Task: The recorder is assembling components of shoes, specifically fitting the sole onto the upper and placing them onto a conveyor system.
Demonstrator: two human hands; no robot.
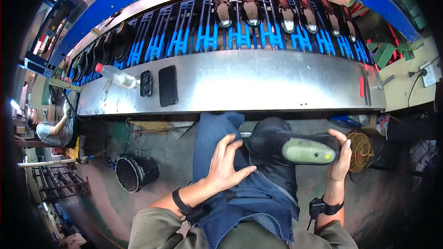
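Across my lap lies a black shoe upper (264, 140) with a textured, patterned surface. A green shoe last (308, 151) shows from it, with a small dark hole and a yellow dot near its right end. My right hand (340, 157) grips that right end, fingers and thumb curled round it. To the left of the shoe, my left hand (226, 163) is open with its fingers spread and holds nothing. It hovers over the blue apron (230, 212), close to the upper's left end. The underside of the shoe is hidden.
A metal bench (258, 78) runs ahead, bearing a phone (168, 85), a black case (146, 83) and a plastic bottle (119, 76). Behind it, blue racks (207, 37) carry several shoes (251, 7). A black bucket (129, 174) and a round yellow cage (360, 152) flank me; a person (53, 129) sits far left.
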